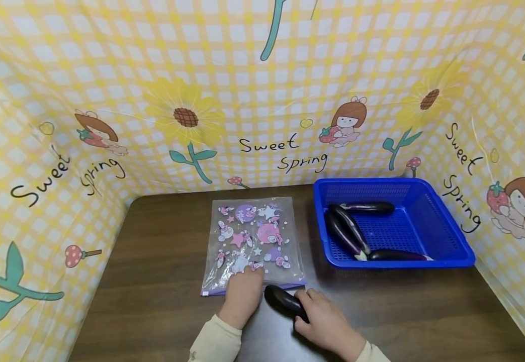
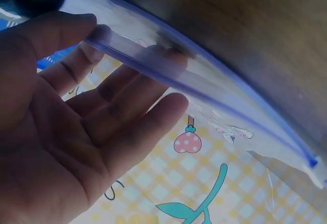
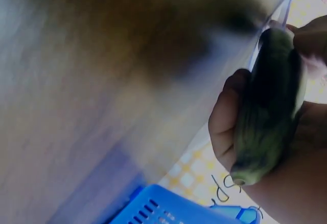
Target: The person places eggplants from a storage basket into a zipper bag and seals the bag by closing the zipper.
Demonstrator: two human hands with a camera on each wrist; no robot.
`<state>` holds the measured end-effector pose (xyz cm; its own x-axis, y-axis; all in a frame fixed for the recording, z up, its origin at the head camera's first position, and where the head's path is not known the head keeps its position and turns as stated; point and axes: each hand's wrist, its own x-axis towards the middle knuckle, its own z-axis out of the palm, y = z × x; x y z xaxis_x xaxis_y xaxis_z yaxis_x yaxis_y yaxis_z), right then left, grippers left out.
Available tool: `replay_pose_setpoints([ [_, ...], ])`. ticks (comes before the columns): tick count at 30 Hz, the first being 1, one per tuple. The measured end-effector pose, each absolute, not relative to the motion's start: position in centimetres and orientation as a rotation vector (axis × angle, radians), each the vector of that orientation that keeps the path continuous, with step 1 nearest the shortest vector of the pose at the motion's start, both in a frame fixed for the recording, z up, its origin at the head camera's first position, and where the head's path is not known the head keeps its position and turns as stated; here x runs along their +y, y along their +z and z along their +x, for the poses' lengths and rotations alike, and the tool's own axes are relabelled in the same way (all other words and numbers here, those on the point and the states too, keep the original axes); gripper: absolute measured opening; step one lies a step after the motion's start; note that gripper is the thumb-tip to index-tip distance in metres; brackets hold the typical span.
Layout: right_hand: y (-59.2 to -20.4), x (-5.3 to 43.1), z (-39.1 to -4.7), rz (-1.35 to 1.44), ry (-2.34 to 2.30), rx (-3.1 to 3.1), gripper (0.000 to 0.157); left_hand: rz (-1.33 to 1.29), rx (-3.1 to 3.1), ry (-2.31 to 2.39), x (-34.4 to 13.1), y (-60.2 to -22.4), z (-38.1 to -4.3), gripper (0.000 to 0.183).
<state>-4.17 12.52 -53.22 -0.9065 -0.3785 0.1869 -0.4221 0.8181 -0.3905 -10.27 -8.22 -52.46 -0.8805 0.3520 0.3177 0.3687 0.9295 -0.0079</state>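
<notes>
A clear zip bag (image 1: 289,226) printed with pink and purple cartoon figures lies flat on the table, its purple zip edge towards me. My left hand (image 1: 243,296) is at that edge. In the left wrist view the thumb and fingers (image 2: 145,127) pinch one lip of the bag, and the two purple zip strips stand apart. My right hand (image 1: 328,322) grips a dark eggplant (image 1: 285,301) just right of the left hand. Its rounded end points at the bag's mouth. In the right wrist view, the fingers wrap round the eggplant (image 3: 268,106), whose greenish stem end faces the camera.
A blue plastic basket (image 1: 398,264) stands at the right of the table, with several eggplants (image 1: 346,234) lying in it, mostly towards its left side. The brown wooden table (image 1: 154,271) is enclosed by a yellow checked cloth (image 1: 253,100) at the back and sides.
</notes>
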Motion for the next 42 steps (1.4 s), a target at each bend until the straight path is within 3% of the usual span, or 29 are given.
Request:
replay_pose_setpoints([
  [18, -53.1, 9.9, -3.8, 0.436, 0.459, -2.938, 0.045, -0.516, -2.793, -0.074, -8.0, -52.5, -9.9, 0.029],
  [24, -52.9, 8.8, -3.9, 0.335, 0.418, -2.981, 0.054, -0.487, -2.765, -0.055, -7.6, -52.8, -9.7, 0.034],
  [42, -52.3, 8.2, -4.6, 0.13, 0.389, -3.017, 0.052, -0.427, -2.844, -0.056, -6.8, -53.1, -9.5, 0.028],
])
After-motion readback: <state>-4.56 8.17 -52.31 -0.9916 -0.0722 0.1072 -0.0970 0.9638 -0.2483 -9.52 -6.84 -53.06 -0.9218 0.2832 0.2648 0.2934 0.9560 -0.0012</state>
